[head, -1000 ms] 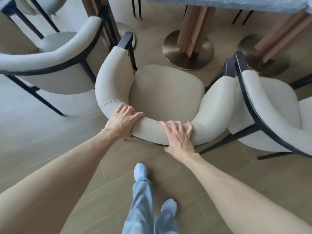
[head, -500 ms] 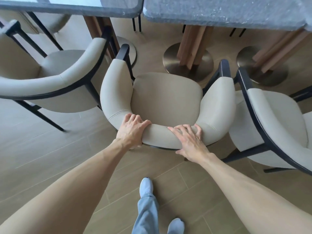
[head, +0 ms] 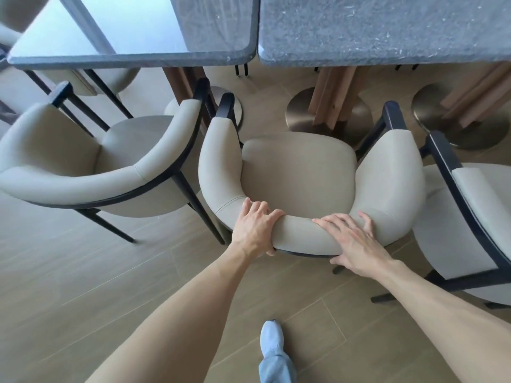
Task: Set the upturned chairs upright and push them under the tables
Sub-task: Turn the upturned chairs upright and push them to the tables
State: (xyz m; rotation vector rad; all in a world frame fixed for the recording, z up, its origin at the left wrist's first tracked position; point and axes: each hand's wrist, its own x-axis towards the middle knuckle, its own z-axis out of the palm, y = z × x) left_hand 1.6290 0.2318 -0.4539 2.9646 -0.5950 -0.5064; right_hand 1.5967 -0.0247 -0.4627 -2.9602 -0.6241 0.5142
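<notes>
A cream upholstered chair (head: 298, 172) with a curved back and black frame stands upright on the floor, facing two dark stone-topped tables (head: 387, 31). My left hand (head: 255, 228) grips the left part of its curved backrest, fingers over the top and thumb underneath. My right hand (head: 352, 244) lies over the right part of the same backrest, fingers spread on the padding. The chair's front sits just short of the table edge, in front of a wooden pedestal with a round brass base (head: 329, 117).
A matching chair (head: 91, 167) stands close on the left, angled, and another (head: 470, 225) close on the right. The left table (head: 132, 37) has a chair partly under it. A second brass base (head: 456, 120) is at right. My foot (head: 272, 338) is on the wood-look floor.
The chair has moved forward toward the tables with both hands on its backrest. The table tops have come further into view, and I have stepped forward.
</notes>
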